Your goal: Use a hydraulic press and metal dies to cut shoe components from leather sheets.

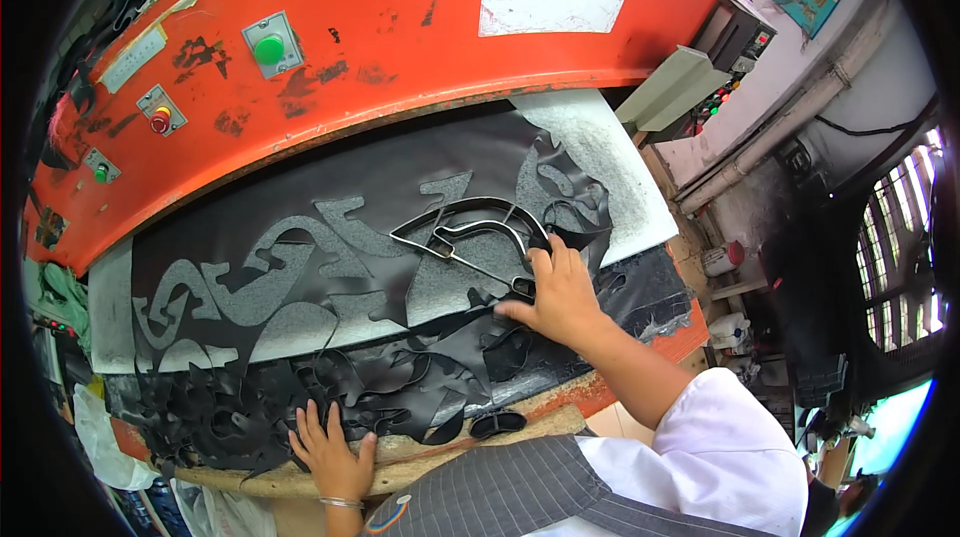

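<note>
My right hand (pixel 563 295) grips the right end of a steel cutting die (pixel 505 227), its thumb and fingers around the rim. The die is a curved, pointed outline of metal strip. It rests on a black leather-like sheet (pixel 300 192) with several curved shapes cut out, through which a grey surface shows. Below and to the left, my left hand (pixel 335 452) lies open with spread fingers at the wooden front edge (pixel 400 477), beside a heap of black offcuts (pixel 230 417); it holds nothing.
Under the sheet is a pale cutting board (pixel 635 187). Behind it spans an orange press beam (pixel 400 47) with a green button (pixel 269 49) and a red knob (pixel 160 120). A control box (pixel 670 87) stands at the far right. A white plastic bag (pixel 110 442) hangs at the left.
</note>
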Motion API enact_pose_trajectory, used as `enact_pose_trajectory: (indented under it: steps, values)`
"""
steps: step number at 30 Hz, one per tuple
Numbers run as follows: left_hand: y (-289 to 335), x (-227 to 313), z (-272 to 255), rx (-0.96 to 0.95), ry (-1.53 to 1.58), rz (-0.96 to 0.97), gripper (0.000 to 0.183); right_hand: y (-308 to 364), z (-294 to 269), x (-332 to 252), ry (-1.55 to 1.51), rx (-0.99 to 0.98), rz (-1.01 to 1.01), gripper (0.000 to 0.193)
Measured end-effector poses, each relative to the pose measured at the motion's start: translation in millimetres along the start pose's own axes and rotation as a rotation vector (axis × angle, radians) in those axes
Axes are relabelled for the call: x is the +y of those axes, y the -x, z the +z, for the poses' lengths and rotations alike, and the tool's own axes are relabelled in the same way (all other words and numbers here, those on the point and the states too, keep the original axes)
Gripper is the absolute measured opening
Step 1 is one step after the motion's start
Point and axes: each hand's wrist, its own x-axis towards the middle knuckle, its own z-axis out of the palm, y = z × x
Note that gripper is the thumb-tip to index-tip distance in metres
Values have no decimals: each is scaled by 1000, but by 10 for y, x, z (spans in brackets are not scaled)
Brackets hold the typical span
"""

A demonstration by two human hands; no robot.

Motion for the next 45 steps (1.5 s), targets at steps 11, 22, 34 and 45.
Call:
enact_pose_trajectory:
  steps: [11,22,34,45]
  values:
    - [165,-114,28,83,74,14,64,-352,-404,369,-201,18,-215,54]
    - [115,-126,48,100,139,27,59,-1828,80,671,-226,-82,-427,53]
    - [-589,-60,-324,459,282,263,36,-2106,311,1398,-519,-269,-269,92]
    - [-1423,731,-314,430,506,597,24,-1743,323,1349,-316,-129,-325,91]
